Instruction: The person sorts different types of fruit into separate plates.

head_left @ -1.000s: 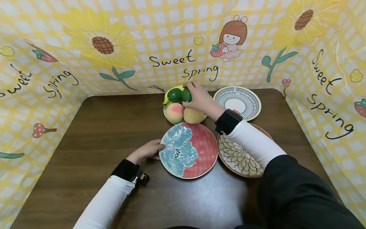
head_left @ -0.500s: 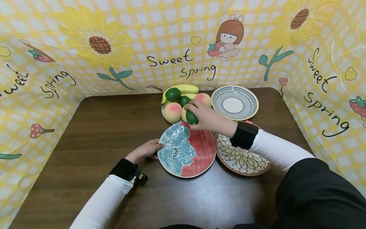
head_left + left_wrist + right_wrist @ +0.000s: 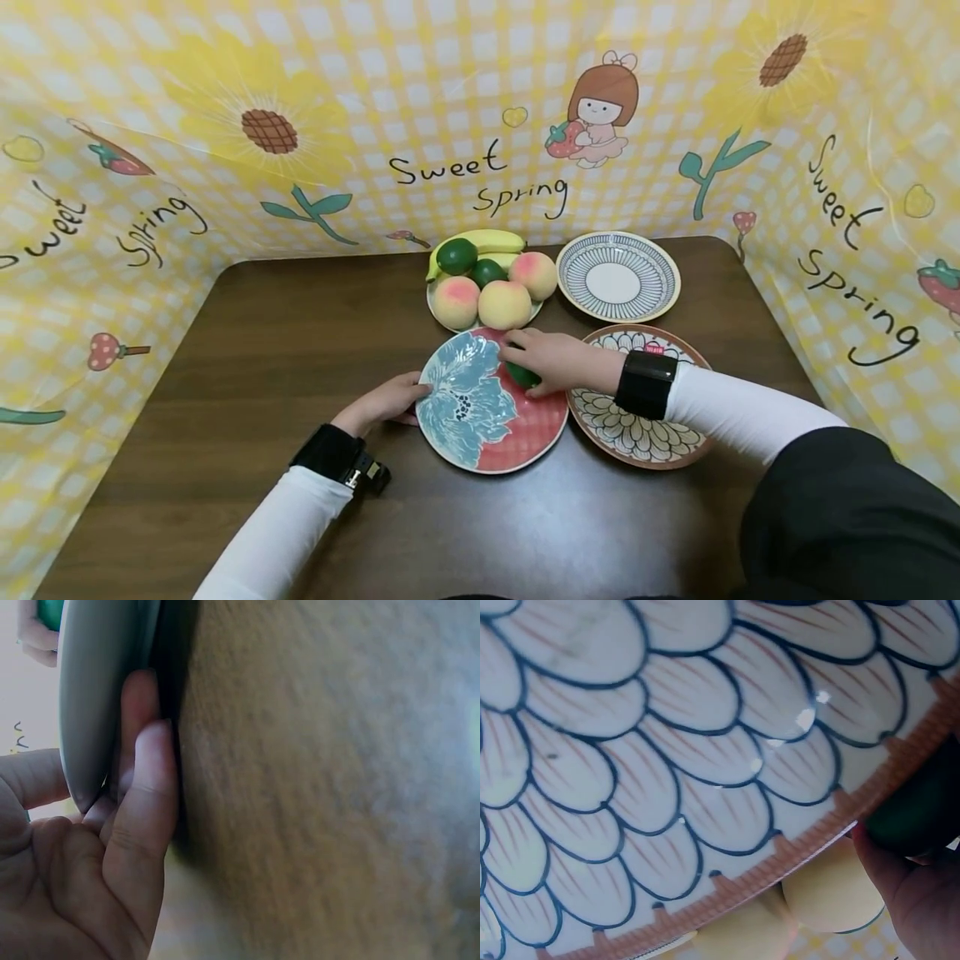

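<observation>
My left hand (image 3: 382,400) pinches the left rim of a red plate with a blue flower (image 3: 468,417). In the left wrist view the thumb lies on one side of the plate (image 3: 94,697), with fingers (image 3: 146,772) under it. My right hand (image 3: 558,362) holds a dark green oval fruit (image 3: 522,375) over the plate's red half; whether the fruit touches the plate is hidden. That fruit (image 3: 911,817) appears partly, in shadow, at the right of the right wrist view. Behind, a plate of fruit bears bananas (image 3: 491,241), two green fruits (image 3: 457,256) and three peaches (image 3: 504,305).
A brown-rimmed petal-patterned plate (image 3: 637,433) lies right of the red plate, under my right wrist. Behind it stands a white plate with dark lines (image 3: 613,287). Yellow checked cloth (image 3: 450,100) rises around the dark wooden table (image 3: 262,333).
My right hand has lifted a green fruit from the fruit plate and carried it forward, toward me, over the red plate. My left hand has kept its hold on the rim.
</observation>
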{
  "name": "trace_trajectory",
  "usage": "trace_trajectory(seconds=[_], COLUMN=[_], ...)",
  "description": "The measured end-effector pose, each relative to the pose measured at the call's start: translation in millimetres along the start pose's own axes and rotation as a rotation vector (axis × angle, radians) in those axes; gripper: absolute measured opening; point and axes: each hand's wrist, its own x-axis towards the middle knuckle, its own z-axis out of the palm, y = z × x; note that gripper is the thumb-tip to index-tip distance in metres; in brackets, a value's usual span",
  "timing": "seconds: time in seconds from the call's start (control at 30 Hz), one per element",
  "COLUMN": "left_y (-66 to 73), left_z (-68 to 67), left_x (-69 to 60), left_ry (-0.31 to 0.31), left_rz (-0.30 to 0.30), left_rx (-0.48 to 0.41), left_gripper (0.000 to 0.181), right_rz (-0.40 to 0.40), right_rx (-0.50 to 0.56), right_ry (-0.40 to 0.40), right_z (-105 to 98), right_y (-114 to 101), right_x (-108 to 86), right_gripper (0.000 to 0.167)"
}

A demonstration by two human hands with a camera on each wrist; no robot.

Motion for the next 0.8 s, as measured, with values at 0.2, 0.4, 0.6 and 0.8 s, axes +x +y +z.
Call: trace_trajectory(seconds=[0.2,0.4,0.6,0.8], left_y=[-2.2,-5.5,-4.2,1.4], left_z=[1.7,1.4,4.7,2.4], left_x=[-1.9,-5.4,-2.6,2.4], left_ry=[0.002,0.01,0.006,0.008], left_rz=[-0.024,-0.035,-0.016,-0.008], left_rx=[0.015,0.001,-0.015,-0.01], left_gripper=[0.036,0.035,0.033,0.034], right_rz=[0.047,0.065,0.074,0.08], right_rx=[0.041,0.068,0.066,0.038], right_ry=[-0.071,-0.095,-0.091,-0.074], right_z=[8.0,6.8,6.8,-2.1], right_y=[-0.4,-6.8,-9.1,-7.2], right_x=[-2.6,-0.7,-3.0,2.9], right_gripper=[0.073,0.077,0.08,0.083])
